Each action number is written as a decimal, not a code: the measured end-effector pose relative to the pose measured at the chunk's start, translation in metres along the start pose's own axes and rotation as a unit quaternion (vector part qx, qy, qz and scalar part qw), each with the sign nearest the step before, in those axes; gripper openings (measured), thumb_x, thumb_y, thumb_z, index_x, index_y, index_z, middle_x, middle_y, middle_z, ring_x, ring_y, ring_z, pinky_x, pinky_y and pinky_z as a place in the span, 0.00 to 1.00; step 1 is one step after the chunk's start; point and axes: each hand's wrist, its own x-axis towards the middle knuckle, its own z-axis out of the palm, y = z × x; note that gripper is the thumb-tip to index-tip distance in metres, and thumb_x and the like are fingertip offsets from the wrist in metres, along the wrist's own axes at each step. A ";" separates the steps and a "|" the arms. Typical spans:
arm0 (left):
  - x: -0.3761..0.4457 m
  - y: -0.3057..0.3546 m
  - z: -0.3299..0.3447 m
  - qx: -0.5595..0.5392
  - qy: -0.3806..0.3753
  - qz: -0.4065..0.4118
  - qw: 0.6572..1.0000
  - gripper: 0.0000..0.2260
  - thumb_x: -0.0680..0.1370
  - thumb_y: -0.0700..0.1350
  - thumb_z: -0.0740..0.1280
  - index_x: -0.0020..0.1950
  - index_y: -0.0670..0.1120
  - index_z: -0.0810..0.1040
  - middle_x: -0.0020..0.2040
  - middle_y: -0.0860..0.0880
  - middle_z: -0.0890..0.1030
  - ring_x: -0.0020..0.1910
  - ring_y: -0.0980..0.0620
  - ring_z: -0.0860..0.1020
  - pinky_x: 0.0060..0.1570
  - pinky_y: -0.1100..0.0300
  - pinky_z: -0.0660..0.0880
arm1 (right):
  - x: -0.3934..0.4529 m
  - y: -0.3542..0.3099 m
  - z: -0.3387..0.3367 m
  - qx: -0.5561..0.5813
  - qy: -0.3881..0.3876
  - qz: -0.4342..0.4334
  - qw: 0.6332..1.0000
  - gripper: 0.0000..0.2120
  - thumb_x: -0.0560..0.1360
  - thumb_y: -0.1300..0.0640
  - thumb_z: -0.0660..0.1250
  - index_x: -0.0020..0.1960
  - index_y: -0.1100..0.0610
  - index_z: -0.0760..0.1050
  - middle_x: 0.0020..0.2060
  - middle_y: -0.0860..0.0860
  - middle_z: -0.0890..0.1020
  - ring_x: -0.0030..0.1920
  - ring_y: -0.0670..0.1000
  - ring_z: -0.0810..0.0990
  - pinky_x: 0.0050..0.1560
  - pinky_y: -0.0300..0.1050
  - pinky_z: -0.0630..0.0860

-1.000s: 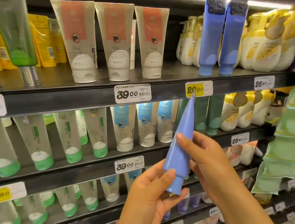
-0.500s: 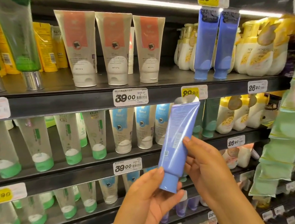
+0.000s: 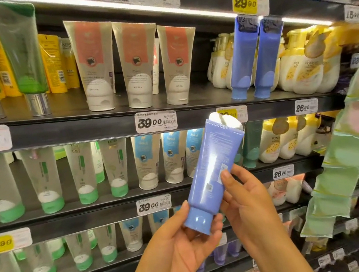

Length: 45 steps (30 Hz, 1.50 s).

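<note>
The periwinkle-blue plastic squeeze tube (image 3: pixel 213 173) is held cap-down before the dark store shelves (image 3: pixel 77 129), its cap cupped in the curled left hand (image 3: pixel 183 249) and its body pinched by the right hand (image 3: pixel 246 198). Picking is judged done and inspection under way; placement is left.

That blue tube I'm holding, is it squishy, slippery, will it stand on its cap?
Probably squishy: the blue tube widens toward a sealed end. Its glossy glare hints at slipperiness, though left hand and right hand grip it. Matching tubes stand on caps above, so likely yes.
</note>
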 end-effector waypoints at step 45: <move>0.003 0.012 -0.015 0.013 -0.022 -0.036 0.999 0.16 0.64 0.40 0.70 0.47 0.32 0.82 0.48 0.30 0.80 0.38 0.37 0.82 0.35 0.48 0.82 | 0.008 0.019 0.007 0.103 0.004 0.029 0.994 0.20 0.70 0.55 0.60 0.58 0.63 0.75 0.51 0.60 0.83 0.50 0.55 0.82 0.51 0.51 0.79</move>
